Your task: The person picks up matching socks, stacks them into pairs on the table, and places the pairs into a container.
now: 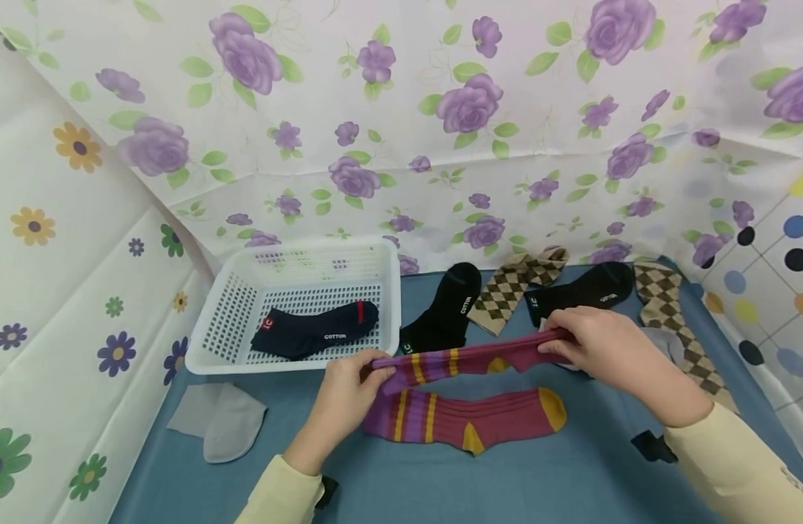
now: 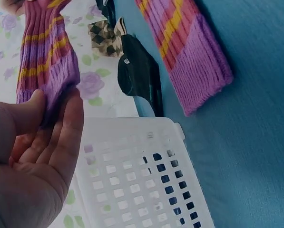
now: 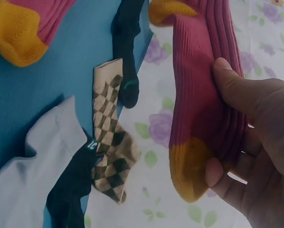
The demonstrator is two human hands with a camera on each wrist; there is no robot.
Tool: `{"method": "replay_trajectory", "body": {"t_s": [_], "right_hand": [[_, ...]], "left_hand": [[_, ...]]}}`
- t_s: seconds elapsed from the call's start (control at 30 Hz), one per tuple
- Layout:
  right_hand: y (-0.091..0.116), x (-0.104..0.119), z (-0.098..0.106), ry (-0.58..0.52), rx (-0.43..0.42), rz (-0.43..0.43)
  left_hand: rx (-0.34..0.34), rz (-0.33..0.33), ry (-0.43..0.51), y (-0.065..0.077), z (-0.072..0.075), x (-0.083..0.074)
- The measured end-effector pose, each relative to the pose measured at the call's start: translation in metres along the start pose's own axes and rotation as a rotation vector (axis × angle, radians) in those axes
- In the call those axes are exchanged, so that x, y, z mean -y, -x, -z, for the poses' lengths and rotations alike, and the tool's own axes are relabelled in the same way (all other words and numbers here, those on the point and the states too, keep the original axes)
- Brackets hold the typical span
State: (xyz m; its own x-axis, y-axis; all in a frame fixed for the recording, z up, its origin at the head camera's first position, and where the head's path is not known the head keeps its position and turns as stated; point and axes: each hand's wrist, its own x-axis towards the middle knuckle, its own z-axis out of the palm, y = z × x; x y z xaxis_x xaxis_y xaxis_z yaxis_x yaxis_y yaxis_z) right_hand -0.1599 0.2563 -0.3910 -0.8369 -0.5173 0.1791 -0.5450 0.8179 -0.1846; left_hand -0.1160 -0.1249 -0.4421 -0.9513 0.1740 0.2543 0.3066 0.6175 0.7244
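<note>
A striped sock (image 1: 467, 362) in purple, yellow and dark pink is stretched lengthwise between both hands, above the table. My left hand (image 1: 349, 397) pinches its purple cuff between thumb and fingers. Toward the toe end, my right hand (image 1: 594, 342) grips the sock; its yellow toe (image 3: 191, 168) shows in the right wrist view. Just below the held one, a matching striped sock (image 1: 467, 418) lies flat on the blue cloth, its toe pointing right. In the left wrist view the held sock's ribbed cuff (image 2: 61, 78) sits between my thumb and fingers.
A white plastic basket (image 1: 204, 342) stands back left with a navy sock (image 1: 316, 331) inside. A grey sock (image 1: 220, 422) lies in front of it. Black socks (image 1: 443, 309), checkered socks (image 1: 506, 291) and another grey sock (image 1: 666, 342) lie along the back right. Flowered cloth (image 1: 375, 109) hangs behind.
</note>
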Motion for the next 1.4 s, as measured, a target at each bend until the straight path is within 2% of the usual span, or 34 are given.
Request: {"method": "replay_trajectory", "body": {"t_s": [0.2,0.37,0.5,0.6,0.87,1.07,1.2,1.3,1.4], "right_hand": [[0.005,-0.003,-0.003,-0.032,0.043,-0.045],[0.009,-0.004,-0.008,-0.055,0.094,-0.07],[0.012,-0.005,-0.013,-0.076,0.121,-0.079],[0.016,-0.005,-0.016,-0.105,0.103,-0.09],[0.03,-0.005,-0.024,-0.325,0.039,-0.181],[0.04,-0.003,-0.033,-0.497,-0.042,-0.195],[0.047,-0.003,-0.035,-0.595,-0.085,-0.23],[0.052,-0.004,-0.035,-0.652,-0.073,-0.287],[0.056,-0.005,-0.035,-0.694,-0.022,-0.358]], "left_hand": [[-0.108,0.049,0.115,0.0,0.002,-0.002],[-0.146,0.058,0.172,0.0,0.004,-0.004],[-0.169,0.074,0.279,0.001,0.006,-0.006],[-0.205,0.085,0.346,0.001,0.007,-0.007],[-0.321,0.134,0.343,0.002,0.01,-0.004],[-0.337,0.13,0.249,0.007,0.01,0.001],[-0.331,0.136,0.281,0.012,0.009,0.001],[-0.305,0.169,0.325,0.017,0.008,0.0],[-0.261,0.224,0.34,0.023,0.006,0.001]]}}
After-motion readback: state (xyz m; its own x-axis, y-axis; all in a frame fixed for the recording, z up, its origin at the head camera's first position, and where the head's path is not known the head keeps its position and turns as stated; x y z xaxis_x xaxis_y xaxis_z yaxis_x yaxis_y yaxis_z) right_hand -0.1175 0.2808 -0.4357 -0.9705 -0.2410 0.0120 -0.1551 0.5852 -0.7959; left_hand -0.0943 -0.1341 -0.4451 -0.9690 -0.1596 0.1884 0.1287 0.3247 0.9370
